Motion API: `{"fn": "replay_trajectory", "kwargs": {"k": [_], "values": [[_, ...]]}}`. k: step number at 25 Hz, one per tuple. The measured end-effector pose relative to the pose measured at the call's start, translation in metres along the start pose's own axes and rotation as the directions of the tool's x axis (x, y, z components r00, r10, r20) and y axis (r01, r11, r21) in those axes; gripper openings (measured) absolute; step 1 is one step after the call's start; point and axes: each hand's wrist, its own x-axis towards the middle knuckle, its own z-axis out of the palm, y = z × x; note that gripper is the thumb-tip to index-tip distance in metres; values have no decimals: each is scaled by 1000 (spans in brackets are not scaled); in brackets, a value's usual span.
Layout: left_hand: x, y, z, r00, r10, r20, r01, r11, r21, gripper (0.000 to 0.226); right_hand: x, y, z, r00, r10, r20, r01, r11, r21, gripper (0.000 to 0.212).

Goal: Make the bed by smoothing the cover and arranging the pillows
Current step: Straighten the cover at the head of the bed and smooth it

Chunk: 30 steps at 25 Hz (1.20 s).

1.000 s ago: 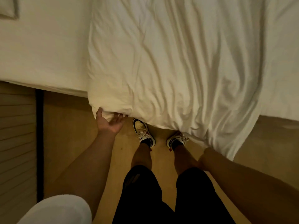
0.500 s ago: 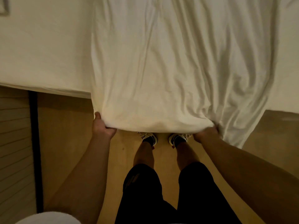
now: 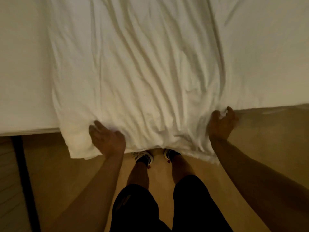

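The white, creased cover [image 3: 133,72] lies lengthwise across the bed, and its near end hangs over the mattress edge down to my shoes. My left hand [image 3: 107,139] grips the hanging end near its left corner, with the fingers sunk into the cloth. At the cover's right edge, level with the mattress edge, my right hand [image 3: 220,123] pinches a bunch of fabric, and white cloth shows between its fingers. Both hands are blurred. No pillow is in view.
The bare white sheet of the bed [image 3: 25,81] shows to the left and right of the cover. I stand on a wooden floor [image 3: 275,131] close to the bed. A slatted panel [image 3: 8,181] and a dark strip [image 3: 25,173] run along the left.
Both hands have moved up and forward with the cover's near end, and the right hand has shifted out to the right edge. The cover now lies flatter and covers more of the mattress edge.
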Motion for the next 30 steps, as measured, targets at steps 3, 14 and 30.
{"fn": "replay_trajectory", "kwargs": {"k": [3, 14, 30], "values": [[-53, 113, 3, 824, 524, 215, -540, 841, 20, 92, 29, -44, 7, 984, -164, 76, 166, 986, -25, 63], [-39, 231, -29, 679, 457, 575, -505, 859, -87, 51, 87, -79, -17, 957, -127, 260, 161, 981, -113, 24], [343, 371, -151, 877, 439, 196, -464, 879, 109, 83, 155, -412, 129, 438, -558, 705, 898, 315, -308, 66]]}}
